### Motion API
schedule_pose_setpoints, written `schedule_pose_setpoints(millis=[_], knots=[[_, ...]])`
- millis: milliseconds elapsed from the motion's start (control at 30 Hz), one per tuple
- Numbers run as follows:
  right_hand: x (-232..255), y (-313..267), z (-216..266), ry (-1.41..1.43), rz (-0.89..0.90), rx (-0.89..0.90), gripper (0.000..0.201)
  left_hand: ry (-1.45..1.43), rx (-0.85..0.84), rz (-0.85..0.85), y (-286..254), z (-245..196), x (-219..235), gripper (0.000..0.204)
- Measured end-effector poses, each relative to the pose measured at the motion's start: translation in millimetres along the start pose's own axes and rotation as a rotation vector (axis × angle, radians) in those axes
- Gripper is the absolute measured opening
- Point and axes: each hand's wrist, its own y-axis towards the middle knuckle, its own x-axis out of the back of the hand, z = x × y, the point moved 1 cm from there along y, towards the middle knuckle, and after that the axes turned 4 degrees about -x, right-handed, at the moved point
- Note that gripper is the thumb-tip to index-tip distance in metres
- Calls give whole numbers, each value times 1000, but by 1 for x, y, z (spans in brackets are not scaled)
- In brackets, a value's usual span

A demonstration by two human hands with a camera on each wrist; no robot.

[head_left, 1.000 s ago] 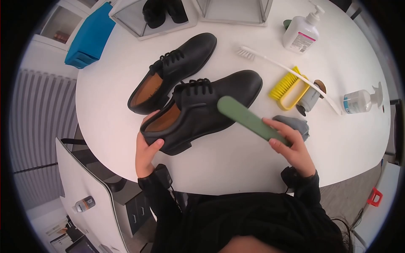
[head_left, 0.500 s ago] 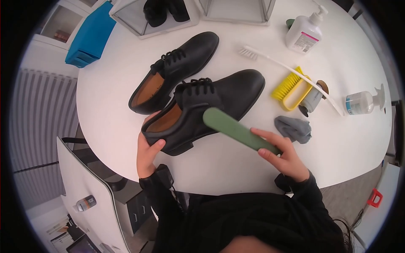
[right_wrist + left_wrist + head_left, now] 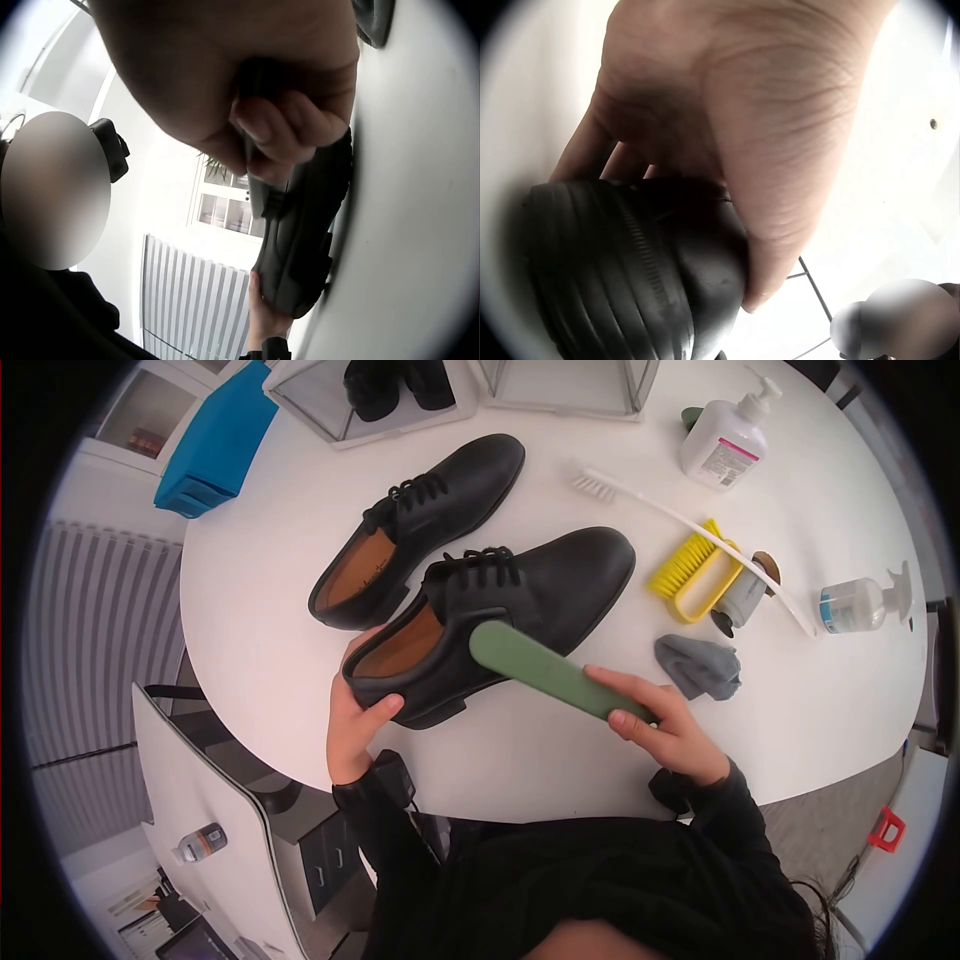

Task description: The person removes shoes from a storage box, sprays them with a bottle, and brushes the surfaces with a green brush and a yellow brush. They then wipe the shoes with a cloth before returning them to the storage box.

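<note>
Head view: what is largest there?

"The white desk [image 3: 840,690]. On it, side by side, are two black lace-up shoes: the near shoe [image 3: 500,595], and the far shoe [image 3: 418,525] just beyond it."

"Next in size?"

"A long green tool [image 3: 550,675], its rounded end over the near shoe's side; whether they touch cannot be told."

"And the hands?"

"The left hand [image 3: 355,715] grips the near shoe's heel; the right hand [image 3: 675,735] holds the tool's other end."

"Smaller things?"

"A yellow brush [image 3: 685,565] near that shoe's toe, then a gray cloth [image 3: 700,666]."
</note>
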Motion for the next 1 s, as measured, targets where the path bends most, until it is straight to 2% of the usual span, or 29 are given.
schedule_pose_setpoints(millis=[100, 167, 233, 300, 400, 467, 500, 567, 667, 733, 833, 900, 967, 1000], knots=[[-4, 0, -1, 73, -139, -50, 43, 5, -4, 20, 0, -2, -1, 79], [-4, 3, 0, 43, -113, -4, 44, -11, -4, 10, 0, 1, 0, 79], [-6, 7, -4, -61, -4, 131, 45, -7, -9, 4, -1, 1, 2, 79], [-7, 5, 0, 57, -98, -48, 45, 5, -16, 7, -1, 0, 0, 79], [-10, 7, 3, 48, -121, -43, 46, -37, -7, 22, 0, 1, 1, 78], [-17, 13, -6, -118, -26, 219, 47, -32, -24, 13, 1, 1, 0, 78], [-16, 12, -6, -107, 28, 190, 46, -28, -25, 10, -1, 1, 1, 77], [-17, 9, 2, 35, -64, -27, 46, -12, -34, 25, -1, 0, 1, 77], [-18, 13, 1, 7, -68, 57, 45, -6, -47, 28, 0, 1, 2, 77], [-19, 15, -4, -91, 63, 158, 45, 3, -49, 30, 0, 2, 4, 76], [-24, 12, -2, 27, -60, 25, 46, 9, -45, 36, -1, 2, 2, 76], [-24, 14, -1, 14, -47, 59, 46, 3, -47, 32, 0, 5, 5, 76], [-26, 17, -6, -81, 44, 175, 47, -4, -49, 23, 0, -1, 3, 76], [-25, 15, -5, -28, -13, 98, 46, -12, -43, 25, -1, -1, 0, 76]])
